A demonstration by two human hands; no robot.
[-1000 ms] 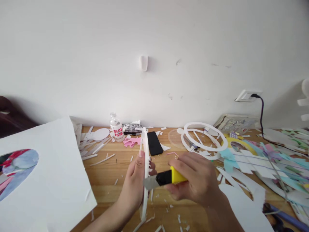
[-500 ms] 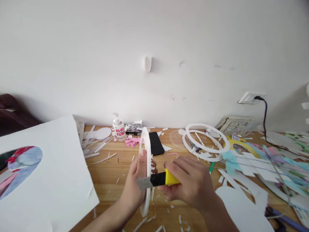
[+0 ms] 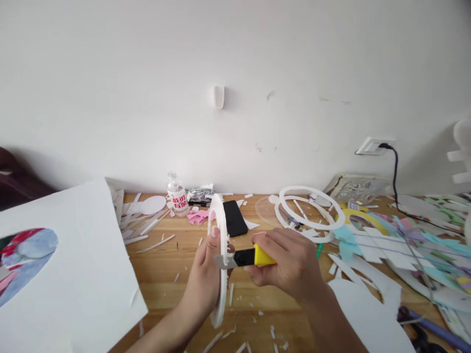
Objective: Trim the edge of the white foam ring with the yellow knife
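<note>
Near the middle of the view, my left hand (image 3: 206, 274) grips a white foam ring (image 3: 222, 294), which stands on edge almost side-on to me. Its right rim is rough, with small shreds clinging to it. In my right hand (image 3: 290, 267) is a yellow and black utility knife (image 3: 264, 255), fingers wrapped around the handle. The blade points left and lies across the ring's rim, close to my left thumb. Most of my left fingers are hidden behind the ring.
White rings (image 3: 312, 208) and coloured scraps (image 3: 390, 242) cover the right side. A phone (image 3: 234, 218) and a plastic bottle (image 3: 178, 196) stand along the wall. A large white board (image 3: 88, 274) with an oval hole fills the left. Offcuts litter the wooden table (image 3: 169, 274).
The knife blade has moved up along the ring's rim, from below my left thumb's base to nearer the thumb. The camera view has shifted slightly to the right.
</note>
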